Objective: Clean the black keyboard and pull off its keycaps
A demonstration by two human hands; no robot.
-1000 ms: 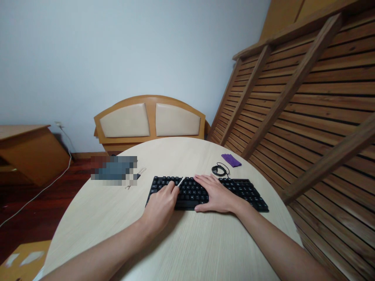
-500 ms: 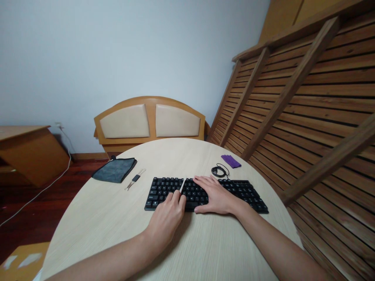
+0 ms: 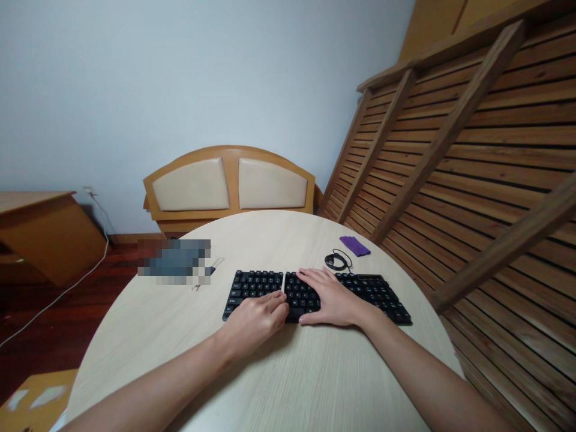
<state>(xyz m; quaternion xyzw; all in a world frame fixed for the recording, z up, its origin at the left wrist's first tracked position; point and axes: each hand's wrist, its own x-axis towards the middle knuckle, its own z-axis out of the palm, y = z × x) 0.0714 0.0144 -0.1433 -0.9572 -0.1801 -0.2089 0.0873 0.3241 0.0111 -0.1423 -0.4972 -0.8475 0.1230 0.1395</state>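
A black keyboard [image 3: 256,281] lies across the round table, numeric pad to the right. My left hand [image 3: 258,315] is closed round a thin white stick [image 3: 283,282], its kind too small to tell. The stick points away from me over the middle keys, its far end near the top row. My right hand [image 3: 333,300] rests spread on the keyboard right of the stick, thumb at the front edge and fingers over the upper keys. Part of the keyboard is hidden under both hands.
A coiled black cable [image 3: 337,260] and folded purple cloth [image 3: 354,246] lie beyond the keyboard. At left sit a blurred-out dark grey cloth [image 3: 175,261] and a small dark-banded item [image 3: 213,270]. A slatted wooden frame [image 3: 450,156] leans along the table's [image 3: 315,372] right side.
My left hand has turned, and the white stick has swung from a slant to nearly straight away from me. My right hand stays in place on the keyboard.
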